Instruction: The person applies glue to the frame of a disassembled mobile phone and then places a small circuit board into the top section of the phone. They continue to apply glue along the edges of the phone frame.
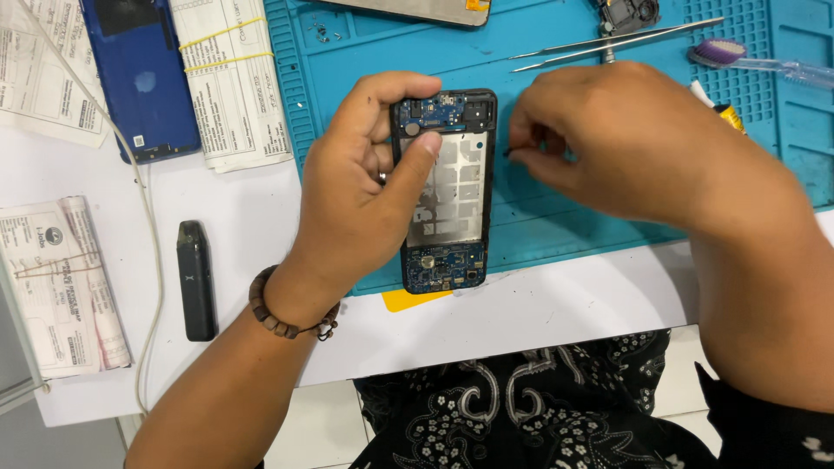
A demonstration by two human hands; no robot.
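opened phone [445, 193] gripped between left hand [360, 204] thumb and fingers [395, 89].

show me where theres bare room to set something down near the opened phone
Bare white table lies along the near edge, below the blue mat. Another free patch sits between the black stick-shaped device and the left hand. The mat's far edge is crowded with tweezers, a brush and loose screws; the right hand covers the mat beside the opened phone.

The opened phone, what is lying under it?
Under the opened phone lie a blue mat and a yellow scrap; whatever sits directly beneath stays covered.
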